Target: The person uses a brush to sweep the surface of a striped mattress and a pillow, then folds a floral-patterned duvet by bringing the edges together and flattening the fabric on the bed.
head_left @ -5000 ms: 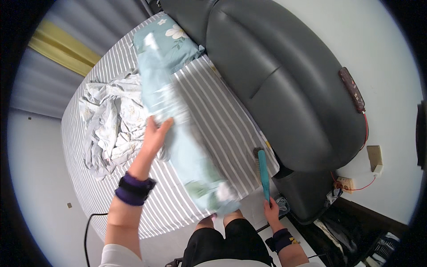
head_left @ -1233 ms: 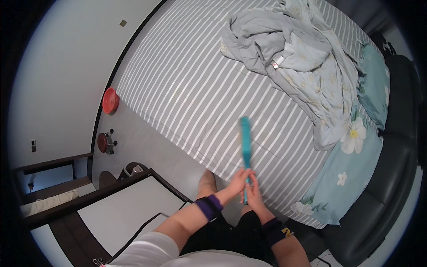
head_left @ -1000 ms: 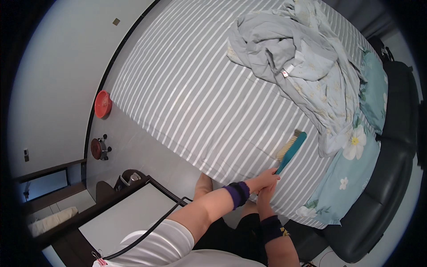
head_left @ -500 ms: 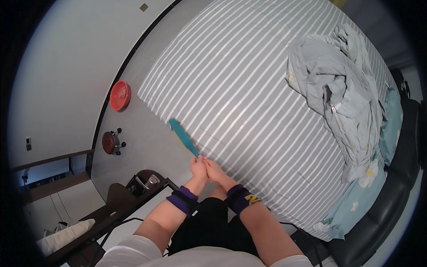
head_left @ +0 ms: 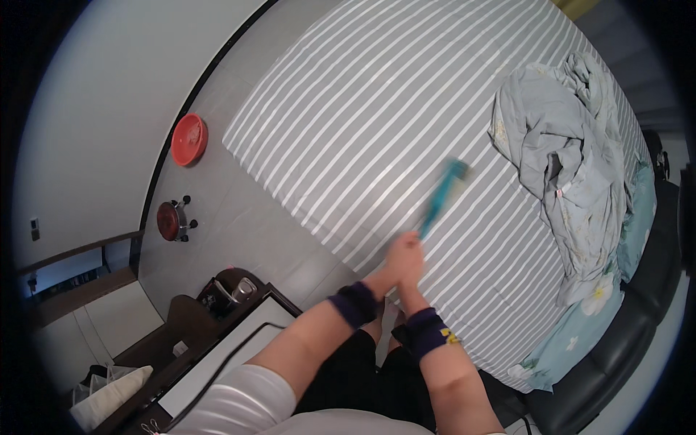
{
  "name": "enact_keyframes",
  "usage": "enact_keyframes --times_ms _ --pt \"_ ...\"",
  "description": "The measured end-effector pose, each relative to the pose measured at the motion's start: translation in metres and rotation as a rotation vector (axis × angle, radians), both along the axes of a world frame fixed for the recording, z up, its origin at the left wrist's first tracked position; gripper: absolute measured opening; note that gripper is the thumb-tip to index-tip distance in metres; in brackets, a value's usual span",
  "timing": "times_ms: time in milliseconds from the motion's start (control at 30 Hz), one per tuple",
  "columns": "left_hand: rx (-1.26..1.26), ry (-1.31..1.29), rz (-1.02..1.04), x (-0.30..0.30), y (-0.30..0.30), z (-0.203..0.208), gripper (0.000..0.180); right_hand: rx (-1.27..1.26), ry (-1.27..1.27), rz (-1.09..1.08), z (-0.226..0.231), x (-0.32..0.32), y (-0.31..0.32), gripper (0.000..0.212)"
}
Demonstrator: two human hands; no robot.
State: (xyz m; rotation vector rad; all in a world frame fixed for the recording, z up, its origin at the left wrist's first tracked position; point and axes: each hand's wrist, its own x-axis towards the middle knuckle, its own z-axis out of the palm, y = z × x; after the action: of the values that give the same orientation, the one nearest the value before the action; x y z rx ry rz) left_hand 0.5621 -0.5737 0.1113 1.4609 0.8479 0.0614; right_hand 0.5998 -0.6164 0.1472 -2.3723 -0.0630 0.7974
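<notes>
Both my hands are clasped together at the handle of a teal bed brush with pale bristles along one side. Motion blurs the brush, which points up and to the right over a grey-and-white striped bed sheet. My left hand presses against my right hand, both closed, and their fingers partly hide one another. Dark purple wristbands circle both wrists. Toward the right of the bed lies a crumpled grey quilt, apart from the brush.
Floral teal pillows rest by a black headboard. On the floor at left stand a red basin and a small round wheeled stool. A dark-edged desk is close to my left arm, with a metal cup beyond it.
My hands have swung the brush rightward, from the bed's near left edge to over the sheet. Its head now points up-right instead of up-left. The view has shifted slightly.
</notes>
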Motion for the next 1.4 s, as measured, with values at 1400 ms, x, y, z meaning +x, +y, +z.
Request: enact_keyframes --times_ms 1400 --pt "1.002 -0.380 -0.868 0.348 -0.106 0.002 0.060 -0.397 0.048 -0.140 -0.069 0.196 -0.202 0.085"
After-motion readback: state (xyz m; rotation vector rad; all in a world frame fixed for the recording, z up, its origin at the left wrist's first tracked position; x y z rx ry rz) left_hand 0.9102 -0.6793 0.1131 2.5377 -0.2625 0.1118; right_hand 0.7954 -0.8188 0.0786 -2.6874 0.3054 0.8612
